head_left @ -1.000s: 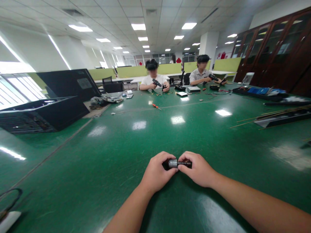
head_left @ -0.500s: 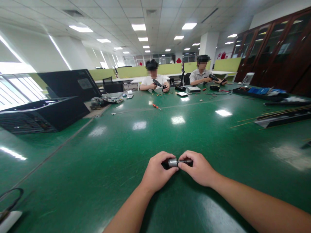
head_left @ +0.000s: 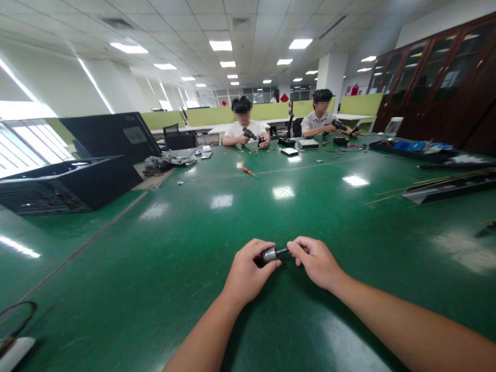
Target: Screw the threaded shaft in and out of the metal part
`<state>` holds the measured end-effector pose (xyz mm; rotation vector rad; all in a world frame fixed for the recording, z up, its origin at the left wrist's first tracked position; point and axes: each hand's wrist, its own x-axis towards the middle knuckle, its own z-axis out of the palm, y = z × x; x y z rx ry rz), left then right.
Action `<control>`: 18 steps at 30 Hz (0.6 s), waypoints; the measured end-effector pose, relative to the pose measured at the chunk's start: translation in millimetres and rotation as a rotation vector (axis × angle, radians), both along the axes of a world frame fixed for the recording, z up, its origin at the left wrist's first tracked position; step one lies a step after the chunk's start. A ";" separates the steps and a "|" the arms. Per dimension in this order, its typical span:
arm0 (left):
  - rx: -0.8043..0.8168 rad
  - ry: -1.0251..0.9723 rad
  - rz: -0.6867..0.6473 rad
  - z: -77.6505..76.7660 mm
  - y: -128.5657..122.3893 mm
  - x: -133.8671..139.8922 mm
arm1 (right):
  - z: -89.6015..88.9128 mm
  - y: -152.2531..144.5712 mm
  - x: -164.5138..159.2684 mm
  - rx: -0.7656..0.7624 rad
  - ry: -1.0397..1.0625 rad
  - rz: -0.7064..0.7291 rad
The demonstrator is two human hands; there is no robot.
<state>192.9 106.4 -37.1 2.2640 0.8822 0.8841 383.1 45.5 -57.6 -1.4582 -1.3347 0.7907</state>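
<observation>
L hand (head_left: 248,274), R hand (head_left: 315,261) grip metal cylinder (head_left: 270,253).

Bright, even light is cast by ceiling panels (head_left: 220,45) and mirrored as glare on the green table (head_left: 155,268), with straight lines bowed towards the edges.

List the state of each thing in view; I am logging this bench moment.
Left hand: shut on the small silver-and-black metal cylinder.
Right hand: pinching the cylinder's thin dark shaft.
Small red-handled screwdriver: lying flat, untouched.
Black computer case: lying on its side.
Glossy green table: bearing everything.
</observation>
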 end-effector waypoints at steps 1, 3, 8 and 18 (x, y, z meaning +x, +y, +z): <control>0.009 0.001 -0.005 0.7 -0.3 -0.1 | -0.5 1.0 1.1 0.005 -0.004 -0.014; 0.026 0.011 0.008 1.7 -0.3 -1.3 | -1.4 3.4 3.9 0.012 -0.005 -0.059; 0.056 0.049 0.126 0.5 3.0 -8.2 | -3.2 8.8 9.0 0.013 0.184 -0.117; -0.136 0.050 0.177 18.4 -8.4 -36.0 | -4.4 8.5 6.1 0.013 0.246 0.014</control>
